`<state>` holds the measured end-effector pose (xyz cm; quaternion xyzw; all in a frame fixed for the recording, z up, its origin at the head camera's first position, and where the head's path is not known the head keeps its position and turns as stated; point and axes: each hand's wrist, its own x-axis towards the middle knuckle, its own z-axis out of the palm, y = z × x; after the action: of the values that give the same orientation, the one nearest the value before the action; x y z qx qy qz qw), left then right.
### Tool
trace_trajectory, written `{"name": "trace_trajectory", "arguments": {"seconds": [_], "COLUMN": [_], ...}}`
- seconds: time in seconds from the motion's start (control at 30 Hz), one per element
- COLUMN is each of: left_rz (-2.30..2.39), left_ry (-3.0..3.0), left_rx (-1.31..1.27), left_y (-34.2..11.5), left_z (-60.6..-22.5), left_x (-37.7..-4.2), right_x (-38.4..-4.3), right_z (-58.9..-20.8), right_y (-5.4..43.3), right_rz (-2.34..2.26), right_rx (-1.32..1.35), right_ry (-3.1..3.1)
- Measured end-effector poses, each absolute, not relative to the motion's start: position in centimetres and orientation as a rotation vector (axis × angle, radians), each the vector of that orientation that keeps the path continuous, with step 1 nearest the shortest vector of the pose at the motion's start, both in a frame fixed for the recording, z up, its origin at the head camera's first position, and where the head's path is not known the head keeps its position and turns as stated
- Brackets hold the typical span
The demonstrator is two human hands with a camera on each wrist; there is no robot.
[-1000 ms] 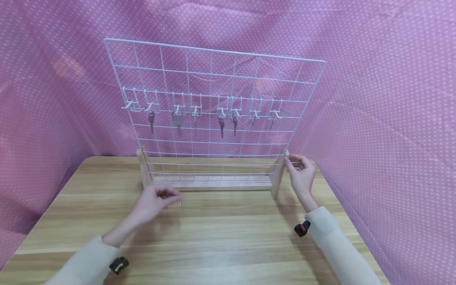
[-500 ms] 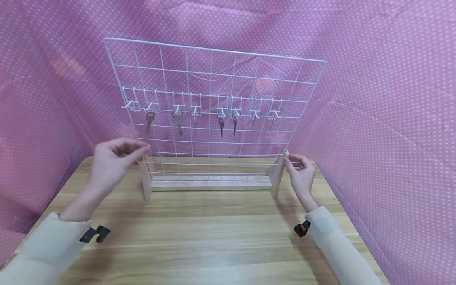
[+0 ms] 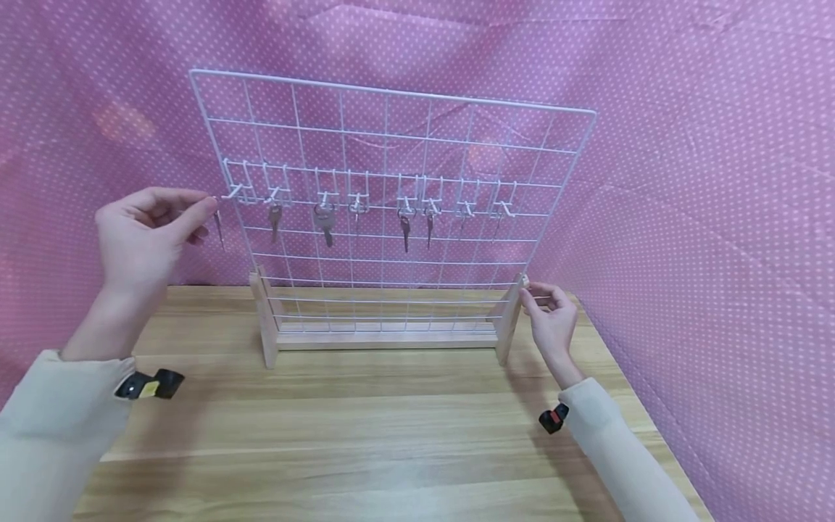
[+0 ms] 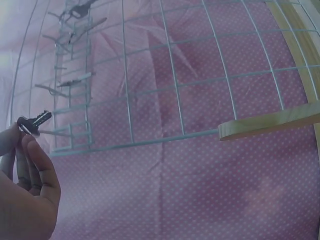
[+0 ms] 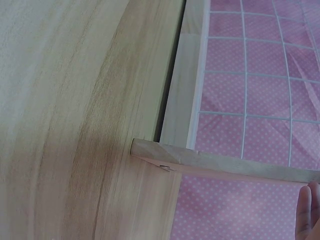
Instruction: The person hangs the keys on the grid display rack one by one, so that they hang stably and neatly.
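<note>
My left hand (image 3: 146, 232) pinches a small key (image 3: 219, 232) by its ring, just left of the leftmost white hook (image 3: 236, 192) on the wire grid (image 3: 391, 134). In the left wrist view the key (image 4: 41, 119) and its ring lie at the tip of that hook, and whether they touch it I cannot tell. No key hangs on this hook. Keys (image 3: 406, 232) dangle from the other hooks in the row. My right hand (image 3: 553, 319) grips the top of the grid's right wooden upright (image 3: 509, 326), its fingertips partly in the right wrist view.
The grid stands in a wooden base (image 3: 388, 339) on a wood-grain table (image 3: 365, 435). A left wooden upright (image 3: 264, 319) supports the other side. Pink dotted cloth (image 3: 704, 181) surrounds the table at the back and sides.
The left hand has risen and moved left with the key, from low in front of the base to beside the leftmost hook. My right hand stays on the upright.
</note>
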<state>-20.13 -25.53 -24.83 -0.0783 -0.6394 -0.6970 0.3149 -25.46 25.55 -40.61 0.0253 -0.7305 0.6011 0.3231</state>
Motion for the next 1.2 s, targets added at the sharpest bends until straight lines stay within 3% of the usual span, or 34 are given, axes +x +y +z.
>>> {"name": "trace_trajectory", "arguments": {"seconds": [0.8,1.2], "left_rz": [-1.934,-1.881], "left_ry": [-1.594,-1.621], "left_rx": [-0.121,-0.117], "left_y": [-25.9,-26.2], "left_z": [-26.5,-27.4], "left_x": [-23.4,-22.1], "right_x": [-25.5,-26.5], "right_z": [-40.6,-42.1], "right_y": [25.3,26.8], "right_rz": [1.584,1.614], "right_rx": [0.071,0.062], "right_ry": [-1.926,-1.899]}}
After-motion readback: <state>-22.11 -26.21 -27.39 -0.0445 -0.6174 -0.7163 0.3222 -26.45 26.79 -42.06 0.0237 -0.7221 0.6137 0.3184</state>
